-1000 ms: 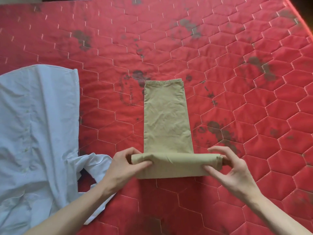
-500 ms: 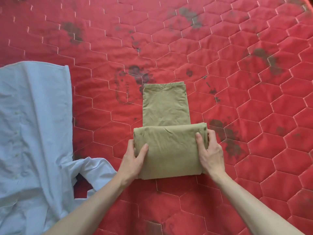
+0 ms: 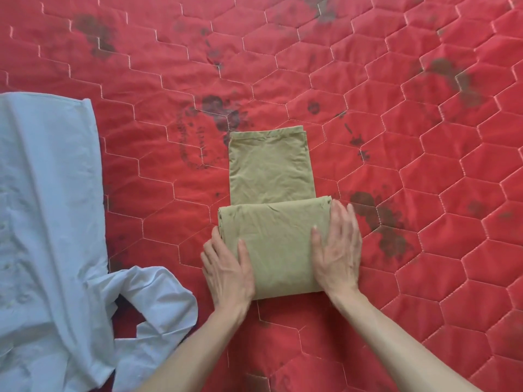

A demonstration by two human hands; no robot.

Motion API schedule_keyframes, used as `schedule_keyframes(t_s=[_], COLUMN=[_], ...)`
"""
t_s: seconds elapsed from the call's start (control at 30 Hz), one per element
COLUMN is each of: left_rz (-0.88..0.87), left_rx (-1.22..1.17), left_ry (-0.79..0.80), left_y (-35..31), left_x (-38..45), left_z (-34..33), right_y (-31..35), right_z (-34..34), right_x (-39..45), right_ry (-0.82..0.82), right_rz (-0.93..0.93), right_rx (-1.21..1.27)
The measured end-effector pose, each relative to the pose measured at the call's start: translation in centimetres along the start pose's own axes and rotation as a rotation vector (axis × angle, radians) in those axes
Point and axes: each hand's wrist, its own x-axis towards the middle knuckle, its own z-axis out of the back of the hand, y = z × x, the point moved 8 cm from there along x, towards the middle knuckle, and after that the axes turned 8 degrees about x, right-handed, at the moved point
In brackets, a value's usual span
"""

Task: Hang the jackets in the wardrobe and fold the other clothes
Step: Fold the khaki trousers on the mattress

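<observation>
1. Olive-green garment (image 3: 271, 171) lies approx. mid-frame on the red quilted mattress (image 3: 424, 179), partly folded: the near part is doubled over into a thick wide block, the far part lies as a single narrower strip running away from the person, its hemmed end furthest off.
2. Folded block sits on top of the strip's near end; its far edge is a rounded fold running left to right, and it sticks out a bit wider than the strip on both sides.
3. Left hand (image 3: 229, 270) rests flat at the block's left edge, fingers straight and close together; the thumb lies on top of the cloth, the other fingers alongside the edge (whether they tuck under the fabric, can't tell).
4. Right hand (image 3: 336, 250) lies flat on the block's right side, palm down, fingers straight and close together, pointing away from the person, tips reaching the block's far right corner. Nothing gripped or pinched by either hand.
5. Light blue shirt (image 3: 48, 222) lies crumpled on the mattress at the left, apart from the green garment; one sleeve curls toward the left forearm, near the wrist.
6. Mattress has hexagon stitching w/ dark stains scattered around, some just beside the garment's right side and beyond its far end.
</observation>
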Motion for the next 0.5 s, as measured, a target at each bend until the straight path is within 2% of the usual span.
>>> schedule_keyframes(t_s=[0.03, 0.1, 0.2, 0.37, 0.43, 0.5], left_rz=[-0.031, -0.201, -0.404, -0.42, -0.651, -1.016], left_rx=[0.023, 0.104, 0.216, 0.339, 0.378, 0.435], left_ry=[-0.021, -0.025, -0.001, 0.042, 0.032, 0.054], left_y=[-0.4, -1.2, -0.7, -1.0, -1.6, -1.9], left_x=[-0.7, -1.6, -1.5, -0.2, -1.1, -2.9], left_z=[0.0, -0.4, -2.2, -2.6, -2.0, -1.9], right_y=[0.6, 0.9, -0.3, -0.3, -0.4, -0.7], right_z=[-0.3, -1.3, -2.5, -2.9, -2.7, -2.5], right_x=[-0.9, -2.8, -3.7, -2.9, -3.2, -3.3], right_ry=[0.051, 0.159, 0.185, 0.227, 0.276, 0.318], right_rz=[0.089, 0.201, 0.171, 0.141, 0.177, 0.243], right_rx=[-0.019, -0.032, 0.021, -0.008, -0.053, -0.089])
